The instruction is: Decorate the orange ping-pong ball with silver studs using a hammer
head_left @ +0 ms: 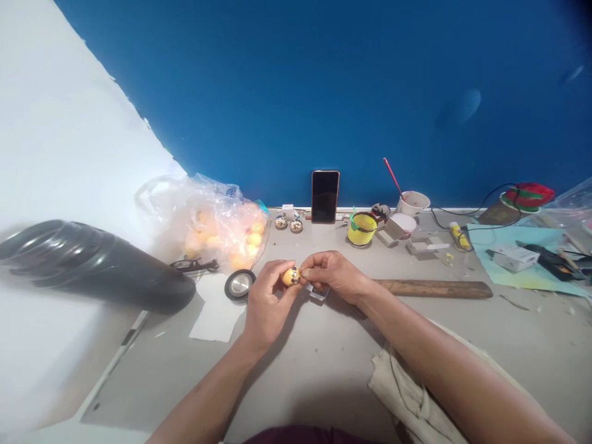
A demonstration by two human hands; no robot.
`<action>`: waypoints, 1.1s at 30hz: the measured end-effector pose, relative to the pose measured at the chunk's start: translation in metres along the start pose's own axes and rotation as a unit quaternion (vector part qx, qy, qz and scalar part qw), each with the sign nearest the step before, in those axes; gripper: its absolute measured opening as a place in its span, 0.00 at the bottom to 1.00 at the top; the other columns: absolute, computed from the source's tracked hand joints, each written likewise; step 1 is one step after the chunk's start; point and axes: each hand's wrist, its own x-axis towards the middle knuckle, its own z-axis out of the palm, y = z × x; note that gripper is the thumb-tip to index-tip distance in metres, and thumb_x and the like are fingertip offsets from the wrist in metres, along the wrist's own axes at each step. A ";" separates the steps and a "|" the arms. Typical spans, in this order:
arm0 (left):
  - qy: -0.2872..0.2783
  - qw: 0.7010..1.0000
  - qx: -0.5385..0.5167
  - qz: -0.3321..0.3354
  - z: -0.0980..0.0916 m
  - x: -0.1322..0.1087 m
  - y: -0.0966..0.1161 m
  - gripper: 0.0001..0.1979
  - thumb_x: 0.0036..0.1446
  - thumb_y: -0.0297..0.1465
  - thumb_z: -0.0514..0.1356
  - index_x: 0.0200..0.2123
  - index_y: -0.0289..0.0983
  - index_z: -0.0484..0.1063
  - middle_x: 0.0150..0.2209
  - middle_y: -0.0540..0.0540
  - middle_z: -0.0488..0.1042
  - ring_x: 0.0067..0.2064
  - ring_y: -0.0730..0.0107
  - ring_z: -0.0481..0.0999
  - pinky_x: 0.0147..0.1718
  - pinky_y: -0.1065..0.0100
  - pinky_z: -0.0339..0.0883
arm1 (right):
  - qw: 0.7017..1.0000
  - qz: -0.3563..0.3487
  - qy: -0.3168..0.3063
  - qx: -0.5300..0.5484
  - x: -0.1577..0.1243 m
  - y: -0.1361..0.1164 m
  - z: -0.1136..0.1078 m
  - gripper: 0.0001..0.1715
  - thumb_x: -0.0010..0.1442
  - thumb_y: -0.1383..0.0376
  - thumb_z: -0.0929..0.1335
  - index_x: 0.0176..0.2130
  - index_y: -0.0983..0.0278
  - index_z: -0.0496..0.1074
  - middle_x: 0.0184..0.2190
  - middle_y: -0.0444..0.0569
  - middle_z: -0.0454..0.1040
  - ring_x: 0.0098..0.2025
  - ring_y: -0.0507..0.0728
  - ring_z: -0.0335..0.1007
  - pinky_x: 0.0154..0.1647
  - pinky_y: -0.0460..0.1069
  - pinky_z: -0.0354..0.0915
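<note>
My left hand [267, 300] is closed around a small yellow ball [291, 276] with a dark mark on it, held just above the grey floor. My right hand [332, 275] pinches at the ball's right side with thumb and fingertips pressed together. A small clear piece [319, 292] shows just under my right fingers; I cannot tell whether they hold it. Both forearms reach in from the bottom edge.
A clear plastic bag [217, 225] of yellow-orange balls lies at the left, beside a black roll [97, 262], spectacles [194, 265] and a round lid [239, 284]. A phone [325, 196], yellow cup [361, 228], white cups, a wooden stick [430, 288] and a cloth [407, 388] lie around.
</note>
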 end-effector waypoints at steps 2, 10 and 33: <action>0.005 1.000 -0.004 0.000 0.000 0.000 0.000 0.14 0.56 0.28 0.63 0.47 0.41 0.75 0.45 0.45 0.76 0.46 0.63 0.77 0.42 0.64 0.74 | 1.000 -0.003 0.005 -0.014 -0.001 -0.002 0.002 0.14 0.45 0.60 0.77 0.29 0.67 0.77 0.24 0.47 0.77 0.20 0.47 0.59 0.21 0.44 0.54; 0.044 0.998 0.014 0.047 0.003 -0.002 -0.004 0.12 0.57 0.31 0.66 0.46 0.40 0.74 0.44 0.44 0.76 0.44 0.63 0.77 0.40 0.64 0.75 | 0.993 -0.024 0.049 -0.106 -0.005 -0.007 0.011 0.07 0.49 0.64 0.71 0.30 0.66 0.76 0.23 0.45 0.75 0.19 0.47 0.59 0.20 0.44 0.56; -0.062 0.942 -0.252 -0.213 0.002 0.002 0.016 0.22 0.48 0.34 0.71 0.46 0.38 0.74 0.38 0.46 0.80 0.36 0.66 0.80 0.35 0.66 0.75 | 0.999 -0.002 -0.054 -0.003 -0.003 -0.004 -0.007 0.21 0.50 0.52 0.77 0.33 0.64 0.71 0.20 0.39 0.68 0.20 0.47 0.60 0.20 0.44 0.65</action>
